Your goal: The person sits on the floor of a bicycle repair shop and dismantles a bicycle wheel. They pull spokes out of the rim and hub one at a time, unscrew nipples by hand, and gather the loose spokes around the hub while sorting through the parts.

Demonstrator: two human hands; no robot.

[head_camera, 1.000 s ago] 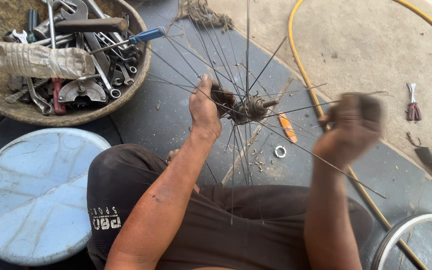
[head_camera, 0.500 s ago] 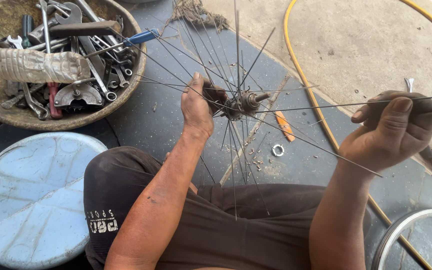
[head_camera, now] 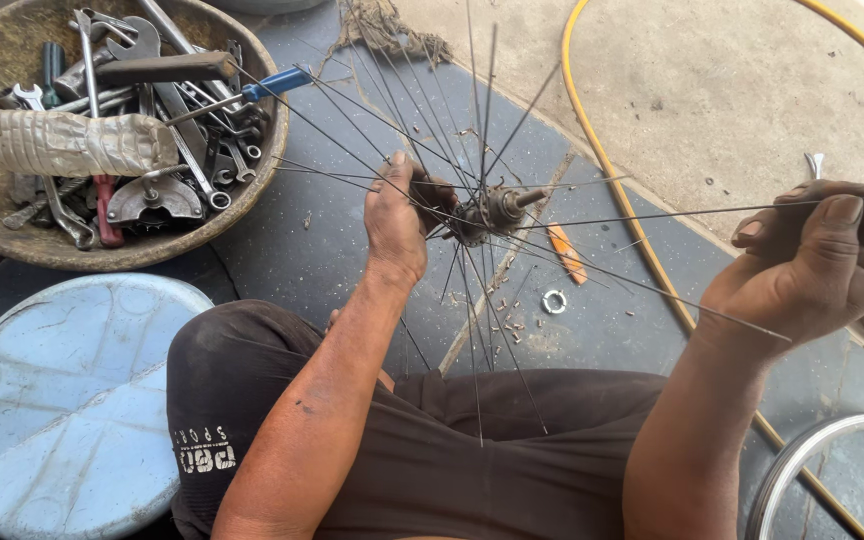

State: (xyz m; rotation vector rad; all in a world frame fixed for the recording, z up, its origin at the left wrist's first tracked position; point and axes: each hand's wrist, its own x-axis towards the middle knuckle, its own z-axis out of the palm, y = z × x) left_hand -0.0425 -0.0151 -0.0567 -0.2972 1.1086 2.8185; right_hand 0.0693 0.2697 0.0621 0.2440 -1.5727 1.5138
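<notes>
My left hand (head_camera: 398, 215) grips a rusty bicycle wheel hub (head_camera: 487, 212) held above the dark floor. Several thin metal spokes (head_camera: 512, 130) fan out from the hub in all directions. My right hand (head_camera: 817, 262) is closed around the outer end of one long spoke (head_camera: 652, 215) that runs back to the hub. My knees in dark shorts lie below the hub.
A round basket (head_camera: 262, 170) at upper left holds several wrenches, a hammer and a crushed plastic bottle. A pale blue stool top (head_camera: 62, 400) sits lower left. A yellow hose (head_camera: 612, 190), a small ring (head_camera: 553, 301), an orange piece (head_camera: 564, 252) and a wheel rim (head_camera: 802, 460) lie on the floor.
My right hand has pulled the spoke outward to the right and steadied. My left hand keeps the hub in roughly the same place.
</notes>
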